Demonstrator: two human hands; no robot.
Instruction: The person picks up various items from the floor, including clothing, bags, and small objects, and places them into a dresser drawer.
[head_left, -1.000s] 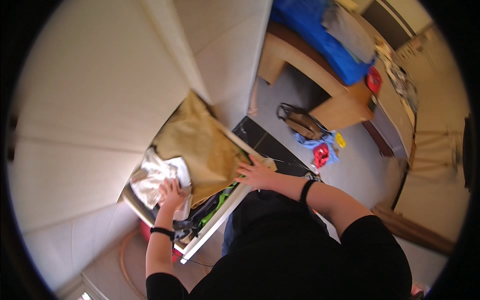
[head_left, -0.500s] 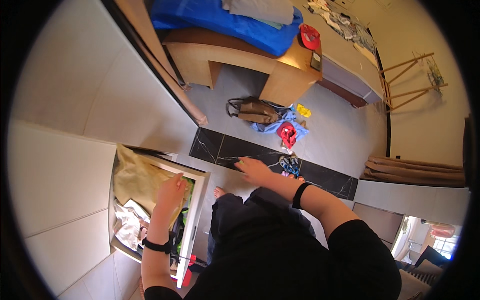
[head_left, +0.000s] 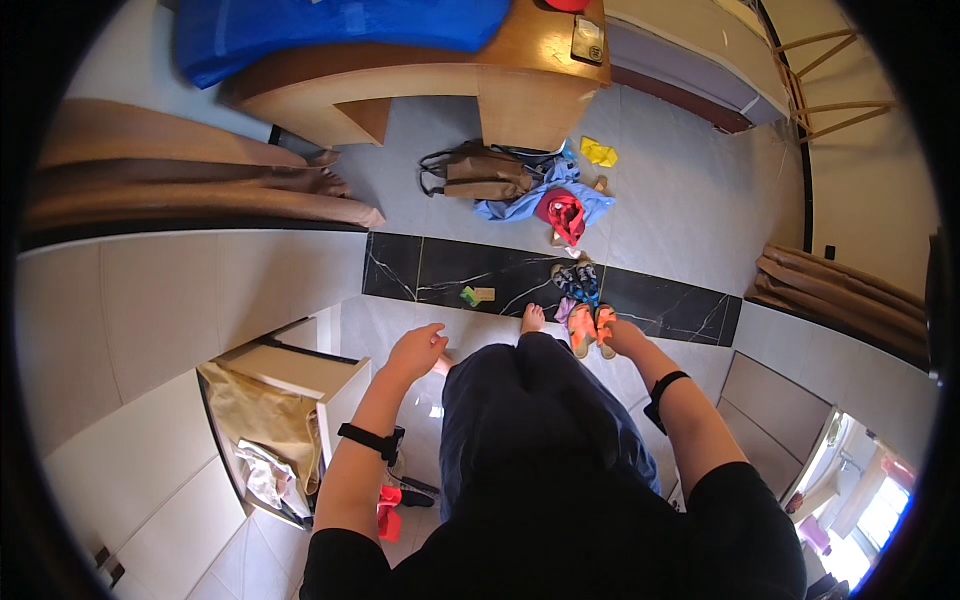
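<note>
My left hand (head_left: pixel 417 352) hangs in the air to the right of an open drawer (head_left: pixel 343 395), its fingers loosely curled and apart with nothing in them. A tan cloth or bag (head_left: pixel 262 412) and crumpled white stuff (head_left: pixel 268 476) fill the drawer. My right hand (head_left: pixel 627 340) is above the floor, overlapping a pair of orange sandals (head_left: pixel 582 328) in view; its fingers look loose and hold nothing I can see. Beyond my bare foot (head_left: pixel 533 318), a small green and yellowish packet (head_left: pixel 478 296) lies on the black stone strip (head_left: pixel 435 268).
Past the strip lie a brown bag (head_left: pixel 487 172), blue clothing (head_left: pixel 520 208), a red cap (head_left: pixel 563 213) and a yellow piece (head_left: pixel 599 152). Dark patterned shoes (head_left: pixel 576 281) stand on the strip. A wooden desk (head_left: pixel 525 105) is at the back. Brown curtains (head_left: pixel 200 170) hang left.
I have moved and my view has shifted. My left hand has left the space over the drawer. My right hand has moved right, from near the green packet to over the sandals.
</note>
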